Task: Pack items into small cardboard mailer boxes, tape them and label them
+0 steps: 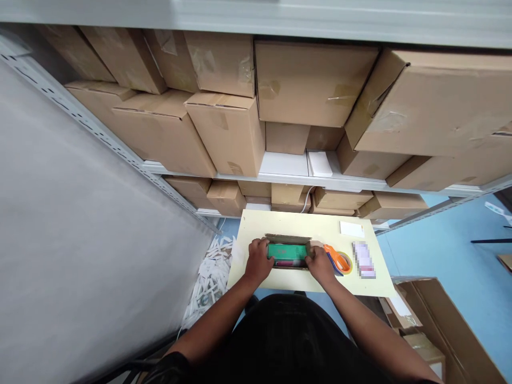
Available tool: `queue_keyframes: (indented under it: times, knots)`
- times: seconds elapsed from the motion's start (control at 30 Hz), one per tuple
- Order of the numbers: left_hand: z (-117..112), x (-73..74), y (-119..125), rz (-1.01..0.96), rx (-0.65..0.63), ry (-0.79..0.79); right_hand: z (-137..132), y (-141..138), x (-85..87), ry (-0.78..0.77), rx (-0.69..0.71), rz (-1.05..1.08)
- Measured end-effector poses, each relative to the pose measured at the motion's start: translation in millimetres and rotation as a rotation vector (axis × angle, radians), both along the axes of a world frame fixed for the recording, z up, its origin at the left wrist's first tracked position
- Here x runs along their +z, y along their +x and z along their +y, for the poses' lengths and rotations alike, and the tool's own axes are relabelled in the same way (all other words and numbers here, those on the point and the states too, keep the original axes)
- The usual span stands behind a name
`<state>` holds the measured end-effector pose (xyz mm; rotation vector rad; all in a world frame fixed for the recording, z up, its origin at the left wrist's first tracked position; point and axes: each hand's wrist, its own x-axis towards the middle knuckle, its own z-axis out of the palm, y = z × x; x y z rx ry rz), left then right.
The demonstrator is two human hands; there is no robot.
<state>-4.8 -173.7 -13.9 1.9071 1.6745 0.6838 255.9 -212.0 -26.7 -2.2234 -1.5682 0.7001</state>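
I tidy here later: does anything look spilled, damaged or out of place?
Yes: white strips lie in a messy heap on the floor left of the table, like dropped litter. The big box at upper right has a gaping side seam, perhaps damage.

The top (290, 341) is black, faintly mottled in front, and its left sleeve (171, 368) is short. Both forearms (224, 314), the left hand (259, 262) and the right hand (320, 265) are bare. Dark footwear (251, 304) shows partly.
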Motion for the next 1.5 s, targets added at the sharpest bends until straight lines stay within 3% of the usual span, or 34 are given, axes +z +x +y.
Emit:
queue_keyframes:
  times: [0.1,0.2,0.33,0.4,0.47,0.6,0.73,0.8,0.87,0.97,1.1,1.3,1.5]
  knots:
    - [-1.3,-12.5,-6.4,-0.196,0.142,-0.084,-6.1,15.2,-8.7,0.022,-0.124,-0.014]
    - [-3.5,-32.2,-17.8,-0.409,0.245,-0.363,-15.1,28.2,-21.5,-0.054,-0.243,0.073]
    - [-10.6,-56.2,-26.7,-0.547,0.222,-0.654,-28.1,21.8,-40.5,-0.181,-0.479,0.590]
    - [-13.8,-62.9,-27.3,-0.563,0.206,-0.690,-34.7,11.5,-46.7,-0.131,-0.572,0.804]
    - [-15.0,-65.7,-27.6,-0.552,0.185,-0.683,-41.0,1.8,-49.1,-0.067,-0.556,0.885]
    - [-13.6,-64.8,-31.2,-0.527,0.116,-0.652,-49.4,-7.2,-47.0,-0.188,-0.411,0.878]
    - [-17.8,-62.1,-34.2,-0.500,0.067,-0.628,-48.6,-6.3,-43.6,-0.150,-0.471,0.855]
    - [-23.7,-58.6,-34.2,-0.494,0.084,-0.608,-45.4,-3.8,-40.5,-0.080,-0.490,0.827]
    - [-31.2,-51.7,-33.6,-0.511,0.124,-0.574,-40.8,0.9,-34.5,-0.014,-0.416,0.781]
    - [-44.9,-33.8,-31.1,-0.586,0.172,-0.478,-30.0,12.4,-18.8,0.065,-0.222,0.669]
    - [-73.2,-4.0,-22.9,-0.680,0.239,-0.326,-7.7,26.6,12.9,0.041,0.040,0.560]
    - [-144.5,27.8,-2.9,-0.664,0.561,-0.218,21.8,16.2,57.0,-0.142,0.313,0.540]
    - [-233.7,52.2,-13.3,-0.688,0.834,-0.105,12.5,-46.1,63.1,-0.166,0.570,0.681]
